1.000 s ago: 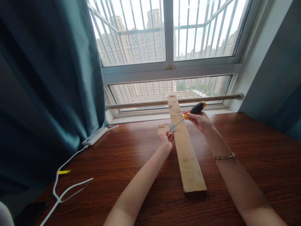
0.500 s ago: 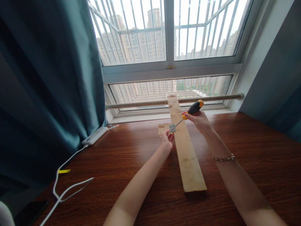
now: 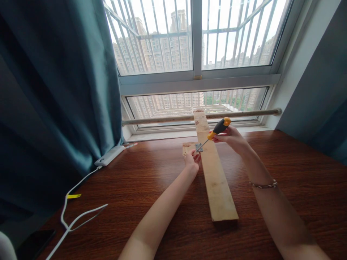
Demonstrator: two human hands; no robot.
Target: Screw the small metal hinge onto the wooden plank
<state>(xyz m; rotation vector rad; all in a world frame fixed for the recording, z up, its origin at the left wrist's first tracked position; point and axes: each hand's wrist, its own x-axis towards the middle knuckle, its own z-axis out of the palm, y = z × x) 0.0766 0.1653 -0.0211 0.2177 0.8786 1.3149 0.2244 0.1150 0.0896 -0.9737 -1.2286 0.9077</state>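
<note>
My right hand pinches a screwdriver with a black and yellow handle, near the handle's lower end. Its shaft slants down to the left, and the tip meets a small metal hinge. The hinge lies across the joint between a long wooden board and a short wooden board on its left. Closed at the short board's near edge, just below the hinge, my left hand grips that board; the fingertips are partly hidden.
Everything rests on a brown wood-grain table. The long board's far end reaches the rail by the window. To the left are a white power bank, a white cable, a dark phone and a blue curtain.
The screwdriver handle has shifted slightly left and down. My right hand has moved a little right along its forearm line, with its fingers more extended. My left hand stays put.
</note>
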